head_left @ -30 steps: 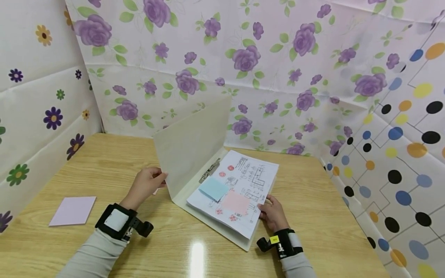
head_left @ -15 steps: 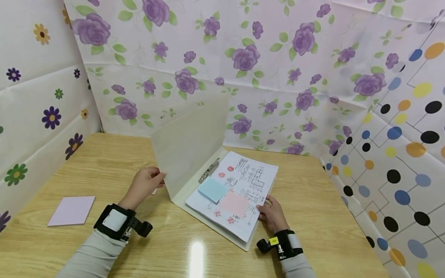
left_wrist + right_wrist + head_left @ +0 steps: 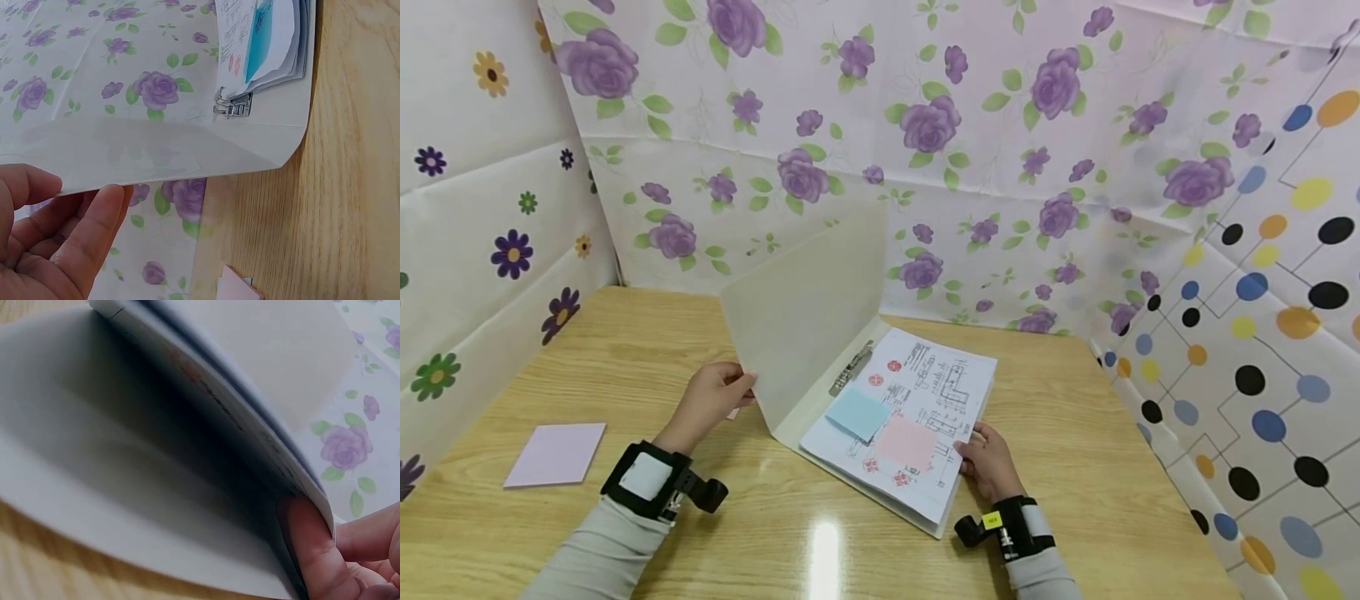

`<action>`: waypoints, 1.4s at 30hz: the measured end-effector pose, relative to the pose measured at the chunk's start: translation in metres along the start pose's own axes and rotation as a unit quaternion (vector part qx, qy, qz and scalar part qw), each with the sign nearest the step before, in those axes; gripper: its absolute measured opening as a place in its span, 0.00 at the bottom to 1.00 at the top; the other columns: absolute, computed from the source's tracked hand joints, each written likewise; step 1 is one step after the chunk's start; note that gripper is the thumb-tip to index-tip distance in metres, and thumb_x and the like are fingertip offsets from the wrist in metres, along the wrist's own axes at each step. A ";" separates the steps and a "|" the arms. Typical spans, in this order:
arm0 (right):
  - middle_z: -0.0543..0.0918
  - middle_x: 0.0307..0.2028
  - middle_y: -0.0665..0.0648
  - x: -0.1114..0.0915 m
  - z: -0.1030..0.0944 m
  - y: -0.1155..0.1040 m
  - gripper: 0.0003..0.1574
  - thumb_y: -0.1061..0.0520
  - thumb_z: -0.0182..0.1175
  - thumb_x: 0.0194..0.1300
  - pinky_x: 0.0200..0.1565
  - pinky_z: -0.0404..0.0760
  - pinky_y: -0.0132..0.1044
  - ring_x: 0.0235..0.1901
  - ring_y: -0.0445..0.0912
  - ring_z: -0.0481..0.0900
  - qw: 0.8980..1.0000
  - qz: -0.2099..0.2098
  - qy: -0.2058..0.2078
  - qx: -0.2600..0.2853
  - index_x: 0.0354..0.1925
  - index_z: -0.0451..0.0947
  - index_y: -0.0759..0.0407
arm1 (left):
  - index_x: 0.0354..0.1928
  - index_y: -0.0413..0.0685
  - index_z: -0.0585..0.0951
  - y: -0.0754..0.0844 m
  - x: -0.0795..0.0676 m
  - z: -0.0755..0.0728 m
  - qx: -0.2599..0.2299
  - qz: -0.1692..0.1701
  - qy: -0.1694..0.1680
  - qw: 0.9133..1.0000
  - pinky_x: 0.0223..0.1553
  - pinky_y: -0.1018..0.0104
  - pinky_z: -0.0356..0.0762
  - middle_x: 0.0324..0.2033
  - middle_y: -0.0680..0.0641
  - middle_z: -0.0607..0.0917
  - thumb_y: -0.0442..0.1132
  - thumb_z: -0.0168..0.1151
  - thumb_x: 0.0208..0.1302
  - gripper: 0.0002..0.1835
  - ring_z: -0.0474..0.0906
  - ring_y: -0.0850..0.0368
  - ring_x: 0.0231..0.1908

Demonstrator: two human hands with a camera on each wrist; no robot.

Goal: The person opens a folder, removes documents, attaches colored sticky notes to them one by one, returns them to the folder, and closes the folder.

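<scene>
A cream folder [image 3: 812, 325] stands opened, its front cover raised. My left hand [image 3: 707, 404] pinches that cover's free edge, thumb and fingers on opposite sides in the left wrist view. On the back cover lies a stack of printed papers [image 3: 917, 383] with drawings and red stamps, beside a metal clip [image 3: 852, 368]. A blue sticky note [image 3: 859, 414] and a pink sticky note [image 3: 906, 443] sit on the top sheet. My right hand [image 3: 992, 462] grips the papers' right edge. In the right wrist view, one digit [image 3: 312, 550] is between the lifted papers and the back cover.
A lilac paper square [image 3: 555, 454] lies on the wooden table [image 3: 760, 533] at left. Small pink and pale green pieces show below the cover, the pink piece [image 3: 237, 284] uppermost. A flowered cloth [image 3: 970, 167] hangs behind; a dotted cloth [image 3: 1262, 375] borders the right.
The raised cover has tilted slightly further left. The papers have shifted a little left and lower at their near edge. Both hands keep their holds almost in place.
</scene>
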State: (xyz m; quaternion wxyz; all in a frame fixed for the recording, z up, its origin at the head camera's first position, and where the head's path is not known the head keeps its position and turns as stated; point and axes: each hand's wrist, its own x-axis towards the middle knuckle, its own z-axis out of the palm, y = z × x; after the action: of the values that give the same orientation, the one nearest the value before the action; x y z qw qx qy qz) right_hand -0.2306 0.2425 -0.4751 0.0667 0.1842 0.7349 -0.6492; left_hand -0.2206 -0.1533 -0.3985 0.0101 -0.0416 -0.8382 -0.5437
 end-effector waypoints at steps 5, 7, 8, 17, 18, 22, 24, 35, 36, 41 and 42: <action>0.82 0.39 0.59 0.004 -0.002 -0.002 0.29 0.67 0.52 0.59 0.25 0.77 0.31 0.26 0.42 0.79 1.000 -0.007 0.014 -0.004 0.59 0.62 0.61 | 0.39 0.30 0.77 -0.003 -0.002 -0.001 -0.007 -0.004 -0.013 1.000 0.30 0.67 0.78 0.30 0.38 0.81 0.42 0.49 0.65 0.17 0.80 0.56 0.30; 0.82 0.40 0.61 0.007 -0.003 -0.002 0.29 0.66 0.53 0.58 0.26 0.78 0.32 0.27 0.42 0.80 0.999 -0.013 0.025 -0.015 0.60 0.63 0.62 | 0.36 0.29 0.76 -0.004 -0.005 -0.002 -0.031 -0.005 -0.027 0.999 0.32 0.64 0.79 0.30 0.39 0.80 0.40 0.49 0.65 0.16 0.80 0.55 0.31; 0.81 0.40 0.63 0.008 -0.005 -0.002 0.30 0.66 0.54 0.59 0.27 0.78 0.32 0.28 0.42 0.80 0.999 -0.019 0.028 -0.028 0.60 0.63 0.63 | 0.36 0.29 0.75 -0.005 -0.007 -0.002 -0.047 -0.005 -0.036 0.998 0.35 0.62 0.80 0.30 0.39 0.79 0.39 0.49 0.65 0.16 0.80 0.54 0.32; 0.82 0.39 0.62 0.012 -0.011 -0.002 0.31 0.63 0.56 0.58 0.28 0.75 0.31 0.28 0.41 0.78 0.993 -0.032 0.053 -0.098 0.60 0.63 0.64 | 0.29 0.30 0.69 -0.011 -0.030 -0.006 -0.141 -0.047 -0.075 0.986 0.43 0.63 0.78 0.34 0.40 0.74 0.34 0.47 0.65 0.12 0.79 0.57 0.34; 0.82 0.39 0.62 0.012 -0.011 -0.002 0.31 0.63 0.56 0.58 0.28 0.76 0.31 0.28 0.41 0.78 0.994 -0.033 0.052 -0.094 0.60 0.63 0.64 | 0.29 0.29 0.69 -0.011 -0.032 -0.006 -0.142 -0.052 -0.075 0.986 0.44 0.62 0.77 0.34 0.40 0.74 0.34 0.46 0.65 0.12 0.79 0.56 0.34; 0.81 0.41 0.63 0.010 -0.010 -0.002 0.30 0.64 0.57 0.57 0.28 0.77 0.31 0.30 0.42 0.80 0.994 -0.029 0.046 -0.091 0.59 0.65 0.64 | 0.29 0.29 0.69 -0.009 -0.041 -0.004 -0.142 -0.061 -0.065 0.986 0.44 0.63 0.77 0.34 0.40 0.74 0.33 0.46 0.65 0.12 0.79 0.56 0.35; 0.79 0.43 0.63 0.008 -0.010 -0.005 0.30 0.63 0.58 0.57 0.33 0.78 0.33 0.34 0.44 0.79 0.993 -0.027 0.048 -0.109 0.59 0.65 0.63 | 0.29 0.28 0.69 -0.010 -0.043 -0.003 -0.149 -0.060 -0.060 0.985 0.44 0.64 0.77 0.34 0.39 0.74 0.33 0.46 0.65 0.11 0.79 0.56 0.35; 0.68 0.58 0.67 -0.001 -0.008 -0.016 0.31 0.64 0.62 0.52 0.54 0.69 0.51 0.58 0.61 0.66 0.946 -0.123 -0.004 -0.299 0.56 0.68 0.64 | 0.37 0.25 0.67 -0.014 -0.045 0.001 -0.148 -0.072 -0.047 0.985 0.42 0.67 0.78 0.37 0.39 0.75 0.33 0.45 0.66 0.12 0.80 0.62 0.34; 0.68 0.58 0.67 -0.001 -0.008 -0.016 0.31 0.65 0.62 0.51 0.53 0.70 0.51 0.58 0.61 0.65 0.940 -0.135 -0.010 -0.313 0.56 0.69 0.64 | 0.37 0.25 0.67 -0.014 -0.045 0.001 -0.149 -0.071 -0.046 0.985 0.42 0.67 0.78 0.37 0.38 0.75 0.33 0.45 0.66 0.12 0.80 0.62 0.34; 0.70 0.57 0.65 0.001 -0.003 -0.012 0.27 0.67 0.63 0.48 0.54 0.68 0.52 0.59 0.61 0.64 0.914 -0.156 -0.027 -0.373 0.50 0.75 0.62 | 0.37 0.25 0.66 -0.013 -0.048 0.002 -0.132 -0.077 -0.027 0.988 0.42 0.64 0.78 0.35 0.38 0.75 0.34 0.45 0.66 0.12 0.79 0.59 0.33; 0.70 0.57 0.65 0.001 -0.002 -0.011 0.26 0.67 0.63 0.47 0.55 0.68 0.53 0.59 0.61 0.64 0.909 -0.158 -0.030 -0.383 0.49 0.76 0.62 | 0.38 0.26 0.66 -0.013 -0.048 0.003 -0.124 -0.079 -0.021 0.989 0.41 0.63 0.78 0.35 0.38 0.75 0.34 0.45 0.66 0.12 0.79 0.57 0.32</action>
State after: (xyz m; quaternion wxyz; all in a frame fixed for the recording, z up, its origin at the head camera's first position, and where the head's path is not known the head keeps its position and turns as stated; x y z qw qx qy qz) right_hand -0.2354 0.2439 -0.4644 0.0504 0.0065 0.9445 -0.3246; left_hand -0.1737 -0.1592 -0.4145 -0.0557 0.0121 -0.7649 -0.6416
